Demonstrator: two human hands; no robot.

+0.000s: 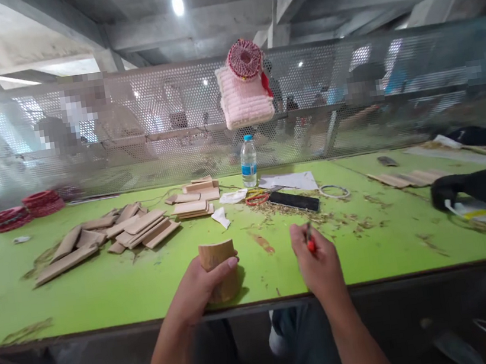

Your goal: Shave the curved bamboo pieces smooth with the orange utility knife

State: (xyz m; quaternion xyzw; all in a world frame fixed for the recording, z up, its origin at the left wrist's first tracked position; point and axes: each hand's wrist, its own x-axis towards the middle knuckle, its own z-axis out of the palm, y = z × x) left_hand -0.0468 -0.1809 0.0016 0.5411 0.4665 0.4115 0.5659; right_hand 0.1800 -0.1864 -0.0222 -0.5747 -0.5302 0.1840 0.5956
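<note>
My left hand (206, 279) is closed around a curved piece of bamboo (217, 256), held upright at the front edge of the green table (118, 294). Its thumb lies across the bamboo's face. To the right, my right hand (318, 258) grips a small tool with a red part (311, 245) and a thin dark tip, perhaps a carving knife; most of it is hidden in the fist. Tool and bamboo are apart. Between the hands, a brownish worn mark (261, 242) shows on the tabletop.
Bamboo slats (141, 225) lie heaped at the left, with more stacked slats (195, 207) behind. A water bottle (248, 162), a black phone (294, 201) and scattered shavings (347, 222) are ahead. A black cloth item (477, 190) lies right. A perforated metal screen (163, 121) bounds the back.
</note>
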